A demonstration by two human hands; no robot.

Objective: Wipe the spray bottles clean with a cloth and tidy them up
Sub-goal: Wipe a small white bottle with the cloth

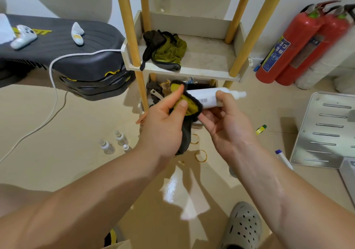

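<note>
My right hand [224,121] holds a white spray bottle [209,96] on its side, nozzle pointing right, in front of the shelf. My left hand [163,127] grips a yellow and dark grey cloth [189,104] and presses it around the bottle's base end. The cloth's tail hangs down below my left hand. Three small clear spray bottles [115,143] stand on the floor to the left. Another white bottle [283,158] lies on the floor to the right, partly hidden by my right forearm.
A white shelf unit with wooden legs [192,69] carries another green and grey cloth [165,50]; its lower tier holds clutter. Two red fire extinguishers [299,43] lean at the right wall. A metal plate [324,129], rubber bands [200,155], a black padded bench [63,46] and a white cable [53,87] surround me.
</note>
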